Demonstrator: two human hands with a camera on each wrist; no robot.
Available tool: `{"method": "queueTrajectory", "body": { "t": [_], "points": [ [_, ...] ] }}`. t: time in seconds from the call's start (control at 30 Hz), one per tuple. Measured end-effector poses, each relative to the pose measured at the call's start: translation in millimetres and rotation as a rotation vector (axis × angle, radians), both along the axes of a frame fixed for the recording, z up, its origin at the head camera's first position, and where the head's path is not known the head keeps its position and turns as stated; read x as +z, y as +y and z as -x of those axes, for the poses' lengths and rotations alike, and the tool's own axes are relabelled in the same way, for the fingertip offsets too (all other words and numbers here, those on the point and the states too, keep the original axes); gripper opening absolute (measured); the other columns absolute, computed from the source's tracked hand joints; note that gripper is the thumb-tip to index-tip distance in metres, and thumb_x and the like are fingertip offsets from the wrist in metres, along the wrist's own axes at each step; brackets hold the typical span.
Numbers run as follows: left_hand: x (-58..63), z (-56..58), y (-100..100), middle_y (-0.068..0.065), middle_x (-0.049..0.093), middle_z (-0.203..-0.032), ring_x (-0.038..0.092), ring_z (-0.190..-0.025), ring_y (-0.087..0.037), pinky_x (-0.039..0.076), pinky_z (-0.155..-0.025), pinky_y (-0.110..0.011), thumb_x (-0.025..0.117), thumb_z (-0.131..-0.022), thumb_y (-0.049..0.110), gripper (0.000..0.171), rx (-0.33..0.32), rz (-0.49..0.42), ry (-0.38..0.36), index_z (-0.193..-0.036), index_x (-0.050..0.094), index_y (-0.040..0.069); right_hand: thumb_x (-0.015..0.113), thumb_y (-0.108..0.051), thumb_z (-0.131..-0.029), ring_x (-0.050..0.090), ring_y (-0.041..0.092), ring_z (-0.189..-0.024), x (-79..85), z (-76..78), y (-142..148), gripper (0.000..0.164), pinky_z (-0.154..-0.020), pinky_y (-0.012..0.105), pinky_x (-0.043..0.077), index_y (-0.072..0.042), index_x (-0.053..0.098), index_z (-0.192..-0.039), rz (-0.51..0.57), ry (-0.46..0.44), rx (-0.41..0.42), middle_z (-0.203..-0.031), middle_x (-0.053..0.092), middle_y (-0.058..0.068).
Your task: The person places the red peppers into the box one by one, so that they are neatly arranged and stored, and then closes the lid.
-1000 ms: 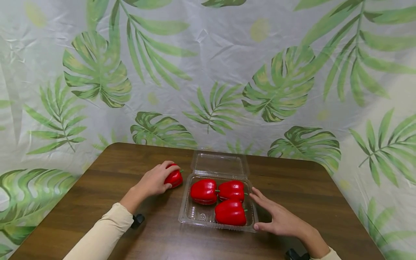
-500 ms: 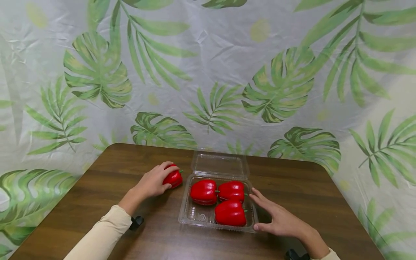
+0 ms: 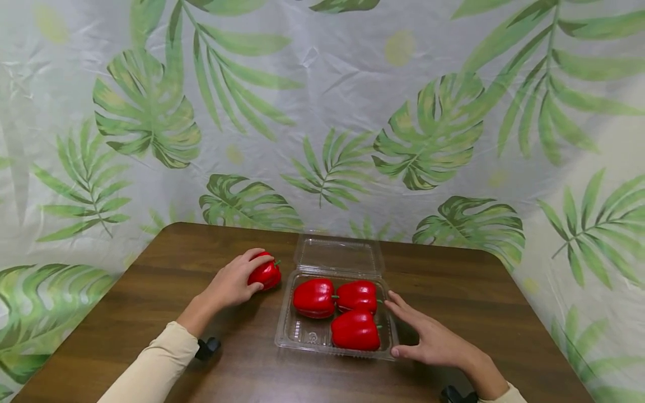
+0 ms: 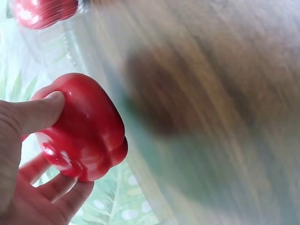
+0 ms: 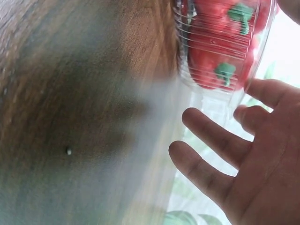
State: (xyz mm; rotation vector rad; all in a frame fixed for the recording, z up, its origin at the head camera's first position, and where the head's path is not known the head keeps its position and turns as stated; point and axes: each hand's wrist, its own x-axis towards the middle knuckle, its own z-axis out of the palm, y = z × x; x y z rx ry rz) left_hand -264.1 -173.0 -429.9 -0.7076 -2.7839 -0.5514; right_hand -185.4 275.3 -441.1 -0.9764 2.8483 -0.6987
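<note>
My left hand (image 3: pixel 233 282) grips a red bell pepper (image 3: pixel 264 272) with a green stem, just left of the clear plastic clamshell container (image 3: pixel 297 342). In the left wrist view the thumb lies on top of the bell pepper (image 4: pixel 89 126) and the other fingers curl beneath it. Three more red bell peppers, such as the near one (image 3: pixel 355 330), lie in the container, whose front-left corner holds none. At the container's right side, my right hand (image 3: pixel 437 338) has its fingers spread, with fingertips right at the rim. The right wrist view shows the container's ribbed wall (image 5: pixel 213 42) with red peppers behind it.
The container's transparent lid (image 3: pixel 340 254) stands open toward the back of the brown wooden table (image 3: pixel 227 369). Behind the table hangs a pale cloth (image 3: pixel 347 101) printed with green leaves.
My left hand has shifted slightly left with the bell pepper in its grip, and the pepper's stem end sits a bit higher. The right hand and container stay in place.
</note>
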Motion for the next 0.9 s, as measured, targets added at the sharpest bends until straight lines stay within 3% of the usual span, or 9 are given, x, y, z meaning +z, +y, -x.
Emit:
{"method": "queueTrajectory", "body": {
  "t": [0.27,0.6,0.9],
  "points": [
    [9.2,-2.2,-8,-0.011,0.051,-0.145,0.056,-0.124,-0.037,0.054,-0.092,-0.059,0.079,-0.081,0.016,0.06,0.006,-0.023,0.017,-0.137,0.057,0.018,0.071,-0.05,-0.086,0.047,0.042,-0.138,0.3,0.6,0,0.086,-0.098,0.057,0.051,-0.011,0.036,-0.154,0.007,-0.003,-0.005,-0.163,0.028,0.018],
    [28.6,-22.0,-4,-0.013,0.052,-0.145,0.058,-0.122,-0.037,0.056,-0.092,-0.056,0.082,-0.079,0.016,0.062,-0.093,-0.038,0.088,-0.136,0.058,0.017,0.071,-0.05,-0.086,0.046,0.042,-0.138,-0.1,1.3,1,0.087,-0.099,0.057,0.05,-0.008,0.036,-0.154,0.006,-0.006,0.001,-0.163,0.028,0.018],
    [35.6,-31.9,-3,-0.014,0.052,-0.145,0.058,-0.124,-0.037,0.056,-0.093,-0.053,0.082,-0.079,0.015,0.062,-0.112,-0.03,0.103,-0.136,0.058,0.015,0.07,-0.05,-0.087,0.046,0.043,-0.138,-0.9,1.4,1,0.086,-0.099,0.057,0.05,-0.009,0.035,-0.154,0.003,-0.006,0.0,-0.163,0.027,0.018]
  ]
}}
